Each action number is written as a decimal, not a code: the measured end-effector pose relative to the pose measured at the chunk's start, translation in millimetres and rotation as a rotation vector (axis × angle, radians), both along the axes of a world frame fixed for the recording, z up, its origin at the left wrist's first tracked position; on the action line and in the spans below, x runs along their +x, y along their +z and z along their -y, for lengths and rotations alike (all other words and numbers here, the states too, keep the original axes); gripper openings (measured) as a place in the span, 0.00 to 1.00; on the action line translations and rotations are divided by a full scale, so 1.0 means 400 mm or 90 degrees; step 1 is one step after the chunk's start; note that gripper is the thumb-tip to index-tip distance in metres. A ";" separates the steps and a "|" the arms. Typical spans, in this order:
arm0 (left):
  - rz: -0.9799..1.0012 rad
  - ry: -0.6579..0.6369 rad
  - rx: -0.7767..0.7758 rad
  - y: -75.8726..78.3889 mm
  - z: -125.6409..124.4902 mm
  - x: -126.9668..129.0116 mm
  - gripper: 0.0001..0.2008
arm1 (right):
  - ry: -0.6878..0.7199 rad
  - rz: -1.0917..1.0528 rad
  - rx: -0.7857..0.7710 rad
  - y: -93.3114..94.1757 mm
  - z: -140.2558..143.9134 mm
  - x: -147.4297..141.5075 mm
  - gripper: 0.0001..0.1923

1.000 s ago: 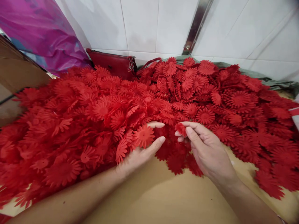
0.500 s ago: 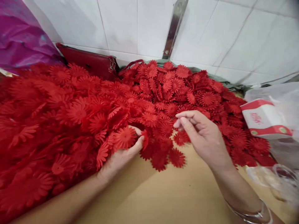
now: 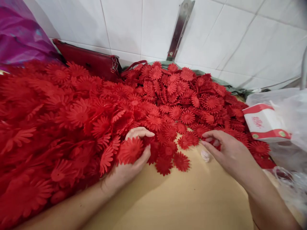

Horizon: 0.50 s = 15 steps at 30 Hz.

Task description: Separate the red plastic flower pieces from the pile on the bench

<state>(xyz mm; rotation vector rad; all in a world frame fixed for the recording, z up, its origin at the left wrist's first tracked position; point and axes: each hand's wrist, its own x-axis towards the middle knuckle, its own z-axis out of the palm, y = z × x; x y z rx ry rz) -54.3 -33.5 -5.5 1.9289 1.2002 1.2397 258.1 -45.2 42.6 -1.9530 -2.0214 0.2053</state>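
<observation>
While our left hand [image 3: 127, 170] cups a red flower [image 3: 130, 150], our parted right fingers [image 3: 212, 134] have a white scrap [image 3: 205, 156] just nearside.

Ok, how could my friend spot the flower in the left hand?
Start at the big heap of red flowers on the tan table. At its front edge is the curled left hand. The flower shows there, cupped, while its neighbours lie loose in the heap.
</observation>
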 end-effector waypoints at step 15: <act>-0.079 -0.174 0.158 0.014 0.024 0.031 0.20 | 0.140 0.225 0.087 -0.064 -0.008 -0.105 0.09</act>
